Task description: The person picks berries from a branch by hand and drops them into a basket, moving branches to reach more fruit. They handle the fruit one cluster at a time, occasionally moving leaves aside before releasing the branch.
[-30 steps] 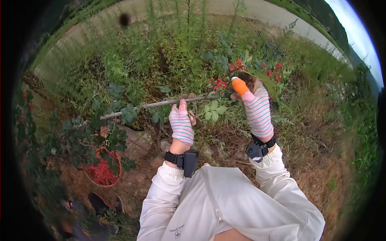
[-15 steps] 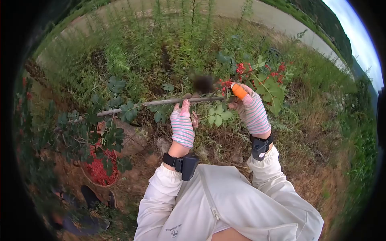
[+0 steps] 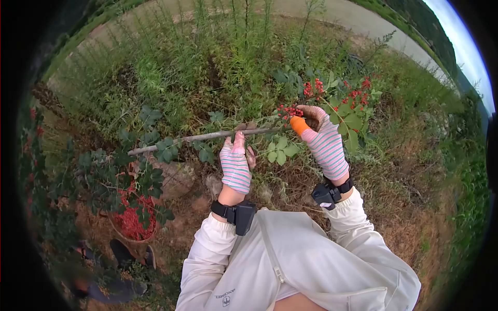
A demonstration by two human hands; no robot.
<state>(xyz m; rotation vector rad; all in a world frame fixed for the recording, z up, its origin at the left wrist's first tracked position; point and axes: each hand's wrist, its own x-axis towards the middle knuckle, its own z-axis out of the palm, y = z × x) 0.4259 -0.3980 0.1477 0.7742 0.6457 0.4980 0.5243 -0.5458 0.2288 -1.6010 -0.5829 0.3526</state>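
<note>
My left hand (image 3: pixel 236 158), in a striped fingerless glove, is wrapped round a grey leafy branch (image 3: pixel 199 137) that runs across in front of me. At the branch's right end, my right hand (image 3: pixel 321 135) wears a similar glove and an orange finger cover (image 3: pixel 299 125). Its fingers are closed at a small cluster of red berries (image 3: pixel 288 112); the exact contact is partly hidden. More red berry clusters (image 3: pixel 356 97) hang among green leaves (image 3: pixel 354 122) just beyond this hand.
A round basket (image 3: pixel 136 239) full of red berries (image 3: pixel 134 220) stands at lower left, partly behind leaves. Beside it are another person's shoes (image 3: pixel 122 253) and dark-clothed leg (image 3: pixel 111 293). Tall weeds (image 3: pixel 244 67) grow ahead, with a rock (image 3: pixel 174 179) below the branch.
My right hand has turned inward and shifted slightly, its orange finger cover moving left and down beside the berries. A dark blurred thing above the branch is gone from view. My left hand keeps its hold.
</note>
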